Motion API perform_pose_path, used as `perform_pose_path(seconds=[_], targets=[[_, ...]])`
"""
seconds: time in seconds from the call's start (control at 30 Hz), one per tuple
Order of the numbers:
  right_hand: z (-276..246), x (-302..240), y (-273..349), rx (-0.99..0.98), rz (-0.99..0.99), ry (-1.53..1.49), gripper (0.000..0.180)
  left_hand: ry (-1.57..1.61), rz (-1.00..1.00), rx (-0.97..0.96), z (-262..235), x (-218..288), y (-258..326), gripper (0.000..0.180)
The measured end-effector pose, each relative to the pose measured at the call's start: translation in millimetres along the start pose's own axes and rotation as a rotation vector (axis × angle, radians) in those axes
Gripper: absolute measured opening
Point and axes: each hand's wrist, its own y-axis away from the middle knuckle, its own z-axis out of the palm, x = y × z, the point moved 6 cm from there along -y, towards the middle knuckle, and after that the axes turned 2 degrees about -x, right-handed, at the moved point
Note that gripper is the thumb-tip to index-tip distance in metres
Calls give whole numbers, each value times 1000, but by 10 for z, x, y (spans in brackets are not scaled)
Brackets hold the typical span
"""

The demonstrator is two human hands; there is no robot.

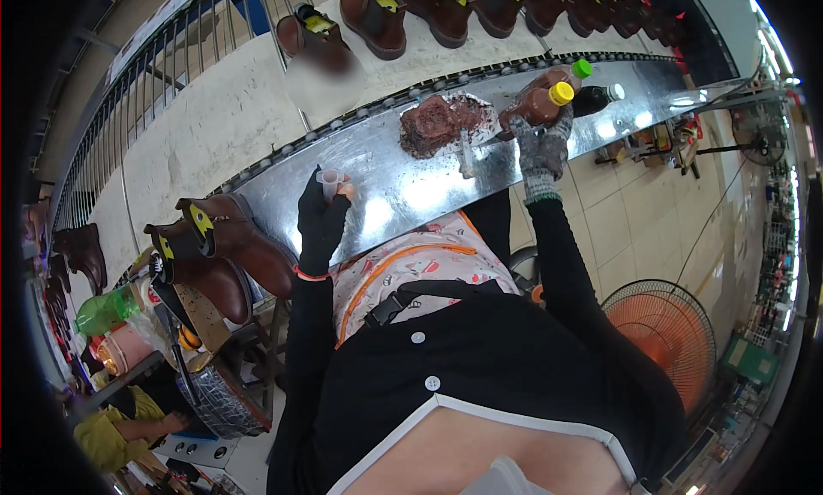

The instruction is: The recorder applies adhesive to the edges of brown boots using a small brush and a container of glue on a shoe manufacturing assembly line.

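My left hand point(322, 216), in a black fingerless glove, is closed around a small translucent plastic cup point(329, 179) above the metal ledge point(386, 205). In a grey work glove, my right hand point(543, 149) grips a bottle of brown liquid with a yellow cap point(537, 108). Right behind it stands a similar bottle with a green cap point(580, 70). A dark bottle with a white cap point(593, 99) is just to the right. Between my hands lie a stained, dark red-brown sponge-like block point(430, 126) and a pale, narrow tool point(466, 157), perhaps a brush.
Brown ankle boots point(374, 19) line the far side of the conveyor point(206, 109). More boots point(244, 246) stand at my left, near a green plastic bottle point(107, 311). An orange floor fan point(660, 341) is at lower right. Another person's arm point(141, 428) shows at lower left.
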Motion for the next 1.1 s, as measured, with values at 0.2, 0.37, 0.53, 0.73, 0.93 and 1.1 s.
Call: perform_pose_path(seconds=[0.2, 0.37, 0.53, 0.73, 0.93, 1.1], targets=[[114, 114, -123, 49, 96, 205, 77, 58, -2, 27, -80, 65, 64, 8], [-129, 66, -12, 253, -75, -3, 75, 77, -33, 82, -217, 32, 122, 10], [-542, -337, 148, 134, -260, -594, 64, 306, -44, -18, -149, 242, 73, 23], [5, -1017, 777, -931, -303, -245, 74, 436, 261, -429, 389, 1042, -131, 40], [562, -1381, 1299, -1314, -315, -151, 79, 338, 377, -718, 326, 1325, -55, 41], [781, -1415, 1390, -1262, -206, -105, 85, 158, 324, -49, 42, 1079, -43, 30]])
